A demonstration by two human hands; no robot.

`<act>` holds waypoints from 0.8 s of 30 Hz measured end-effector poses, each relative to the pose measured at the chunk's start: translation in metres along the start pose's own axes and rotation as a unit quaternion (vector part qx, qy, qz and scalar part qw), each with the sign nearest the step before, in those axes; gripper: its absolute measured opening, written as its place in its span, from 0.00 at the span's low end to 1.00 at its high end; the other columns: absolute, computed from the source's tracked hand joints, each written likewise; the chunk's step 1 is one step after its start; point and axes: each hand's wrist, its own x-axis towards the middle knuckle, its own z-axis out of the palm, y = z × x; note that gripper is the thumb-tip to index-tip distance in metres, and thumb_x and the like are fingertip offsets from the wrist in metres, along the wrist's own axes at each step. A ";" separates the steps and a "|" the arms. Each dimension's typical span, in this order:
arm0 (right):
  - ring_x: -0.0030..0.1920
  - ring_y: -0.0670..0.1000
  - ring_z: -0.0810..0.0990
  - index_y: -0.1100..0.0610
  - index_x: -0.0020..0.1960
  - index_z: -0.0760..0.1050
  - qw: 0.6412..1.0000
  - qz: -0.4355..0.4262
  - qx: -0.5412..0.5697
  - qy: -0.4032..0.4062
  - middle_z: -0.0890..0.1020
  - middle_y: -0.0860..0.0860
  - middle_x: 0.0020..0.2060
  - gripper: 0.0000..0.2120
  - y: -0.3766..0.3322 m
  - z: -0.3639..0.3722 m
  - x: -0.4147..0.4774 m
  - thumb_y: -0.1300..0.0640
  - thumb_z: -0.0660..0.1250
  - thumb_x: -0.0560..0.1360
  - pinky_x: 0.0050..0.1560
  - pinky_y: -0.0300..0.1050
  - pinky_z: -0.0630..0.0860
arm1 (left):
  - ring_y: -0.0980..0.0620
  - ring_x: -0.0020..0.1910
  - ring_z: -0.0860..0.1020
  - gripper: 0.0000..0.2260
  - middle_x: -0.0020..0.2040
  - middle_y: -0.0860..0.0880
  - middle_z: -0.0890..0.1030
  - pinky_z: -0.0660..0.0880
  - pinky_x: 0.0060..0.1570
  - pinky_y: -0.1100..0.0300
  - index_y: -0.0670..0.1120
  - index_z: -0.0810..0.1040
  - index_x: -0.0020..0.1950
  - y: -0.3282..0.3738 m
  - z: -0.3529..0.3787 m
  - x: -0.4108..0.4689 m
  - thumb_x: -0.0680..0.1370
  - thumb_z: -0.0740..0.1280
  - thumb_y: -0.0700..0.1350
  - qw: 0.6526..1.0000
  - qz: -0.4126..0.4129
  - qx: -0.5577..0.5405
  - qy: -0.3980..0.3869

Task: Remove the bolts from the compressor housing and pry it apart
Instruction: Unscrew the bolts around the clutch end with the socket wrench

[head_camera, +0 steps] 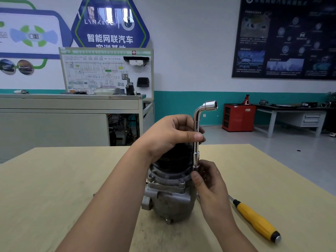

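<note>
We see the compressor (169,195) standing upright on the surface (54,179), at the centre of the frame's lower half. Above it, our left hand (171,135) grips the shaft of an L-shaped socket wrench (196,140) held vertical. Just right of the housing flange, the fingers of our right hand (209,180) pinch the wrench's lower end. A yellow-handled screwdriver (256,219) lies at lower right.

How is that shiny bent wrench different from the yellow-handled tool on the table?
The wrench stands upright at the compressor, held by the left hand and right hand; the screwdriver lies flat on the table, untouched. The wrench is all chrome and L-bent; the screwdriver is straight with a yellow handle. Both are hand tools.
</note>
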 end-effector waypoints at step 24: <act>0.43 0.41 0.75 0.50 0.44 0.75 0.999 -0.042 -0.018 0.010 0.75 0.49 0.41 0.09 -0.002 0.000 0.002 0.49 0.57 0.72 0.44 0.31 0.70 | 0.56 0.38 0.83 0.07 0.35 0.51 0.84 0.77 0.43 0.67 0.44 0.79 0.39 -0.004 -0.001 0.002 0.63 0.71 0.42 1.000 0.008 -0.008 0.010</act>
